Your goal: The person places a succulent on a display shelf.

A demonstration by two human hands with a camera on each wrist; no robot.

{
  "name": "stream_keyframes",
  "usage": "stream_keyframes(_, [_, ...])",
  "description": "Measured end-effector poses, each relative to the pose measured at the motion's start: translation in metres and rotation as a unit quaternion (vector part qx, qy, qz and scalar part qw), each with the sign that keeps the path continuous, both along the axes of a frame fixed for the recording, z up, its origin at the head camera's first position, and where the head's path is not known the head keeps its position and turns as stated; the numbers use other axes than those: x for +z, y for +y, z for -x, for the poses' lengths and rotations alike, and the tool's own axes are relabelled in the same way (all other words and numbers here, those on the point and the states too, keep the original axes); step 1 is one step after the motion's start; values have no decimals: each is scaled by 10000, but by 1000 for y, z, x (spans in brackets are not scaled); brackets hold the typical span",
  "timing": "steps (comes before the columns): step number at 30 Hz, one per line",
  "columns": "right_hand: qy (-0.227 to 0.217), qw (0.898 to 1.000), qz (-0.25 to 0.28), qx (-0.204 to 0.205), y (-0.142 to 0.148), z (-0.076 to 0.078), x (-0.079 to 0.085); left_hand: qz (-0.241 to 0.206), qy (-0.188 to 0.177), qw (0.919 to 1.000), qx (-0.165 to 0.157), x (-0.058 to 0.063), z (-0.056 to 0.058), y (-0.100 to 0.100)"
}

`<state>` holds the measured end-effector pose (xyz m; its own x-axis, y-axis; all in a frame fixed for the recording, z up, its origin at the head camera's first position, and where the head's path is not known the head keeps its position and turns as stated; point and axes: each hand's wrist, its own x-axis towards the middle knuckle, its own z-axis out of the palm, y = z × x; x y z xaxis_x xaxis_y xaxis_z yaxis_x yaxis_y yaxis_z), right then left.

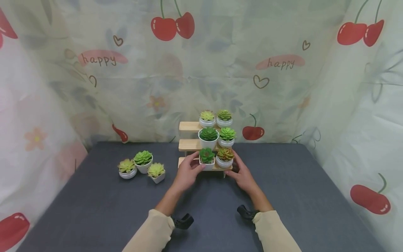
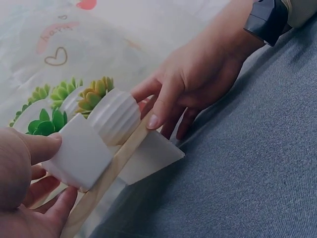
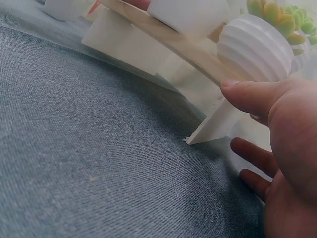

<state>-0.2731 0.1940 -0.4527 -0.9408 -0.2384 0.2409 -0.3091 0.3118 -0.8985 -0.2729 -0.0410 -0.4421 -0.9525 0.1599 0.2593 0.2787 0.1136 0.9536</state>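
A three-tier wooden stand (image 1: 188, 145) bears potted succulents in pairs toward its right side. My left hand (image 1: 186, 175) is at the lowest tier and pinches a square white pot (image 2: 81, 151) with a dark green succulent (image 1: 206, 155), which sits on the plank. My right hand (image 1: 244, 176) grips the right end of that plank, its thumb (image 3: 242, 94) against the front edge. Beside it stands a ribbed round pot (image 3: 255, 49) with a reddish-green succulent (image 1: 225, 154). The other right fingers reach past the plank's end, partly hidden in the head view.
Left of the stand, three more potted succulents are grouped on the dark cloth: a yellowish one (image 1: 126, 166), a green one (image 1: 143, 158) and a pale one in a square pot (image 1: 158, 177). A cherry-printed curtain (image 1: 189, 87) hangs behind the table (image 1: 94, 206) and along both sides.
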Motion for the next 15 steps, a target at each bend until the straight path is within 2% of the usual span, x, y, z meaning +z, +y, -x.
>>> stream_keyframes(9, [33,10000,15,15,0,0,0,129,-153,9996,203,0,-3,2])
stream_keyframes(15, [170,9998,-3,114,1,1,-1,80,-15,9991,408,0,-7,-2])
